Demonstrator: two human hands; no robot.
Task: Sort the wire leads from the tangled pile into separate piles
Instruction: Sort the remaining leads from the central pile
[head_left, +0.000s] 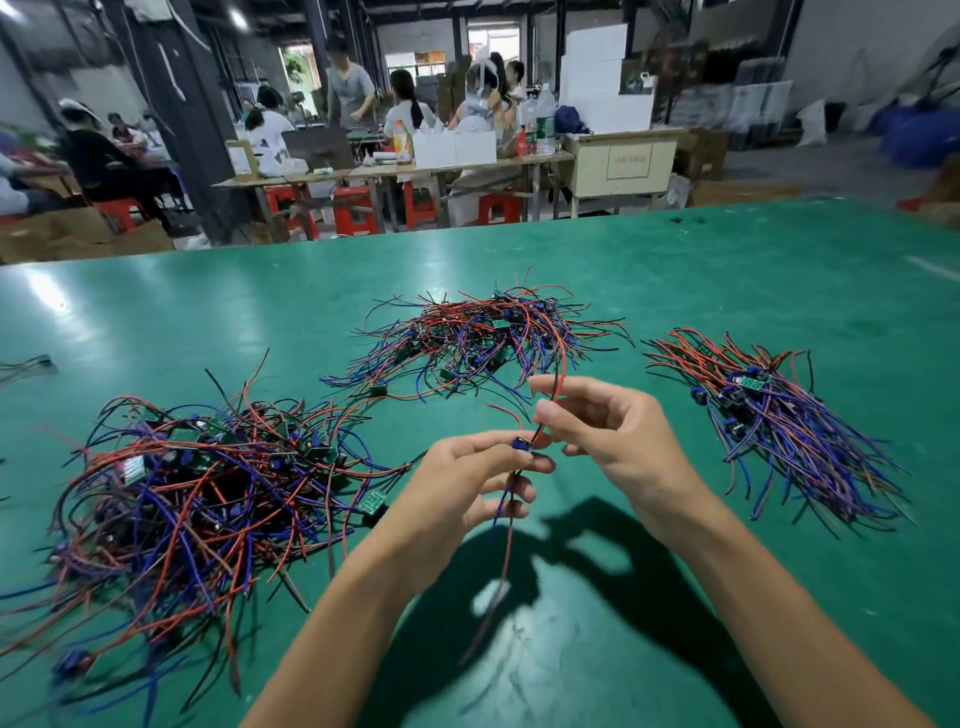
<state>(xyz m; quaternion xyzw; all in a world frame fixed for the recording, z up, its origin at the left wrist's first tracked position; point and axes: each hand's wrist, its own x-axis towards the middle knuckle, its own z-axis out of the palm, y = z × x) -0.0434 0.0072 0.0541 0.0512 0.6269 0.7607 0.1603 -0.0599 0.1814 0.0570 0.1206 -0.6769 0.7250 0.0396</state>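
Holding one lead (511, 499) up over the green surface (675, 270), the person has it between both hands near the frame's centre. The left hand (467, 483) pinches it at the small blue part, where thumb and fingertips meet, and the blue and dark wires hang down from there toward 6 o'clock. The right hand (618, 436) pinches the red wire just above, with the other fingers loosely curled; that red wire runs up toward 12 o'clock and seems to trail into the middle pile (483, 338).

To do this step well, I would keep the left-hand pinch firm on the blue part and let the right hand slide along the red wire, easing it clear instead of tugging, since a sharp pull could drag neighbours out of the middle pile. Once every strand hangs free, the lead probably belongs with the combed pile (779, 415) at 3 o'clock, laid the same way as those wires. The tangle (197, 493) at 9 o'clock looks the most knotted and is best left undisturbed meanwhile.
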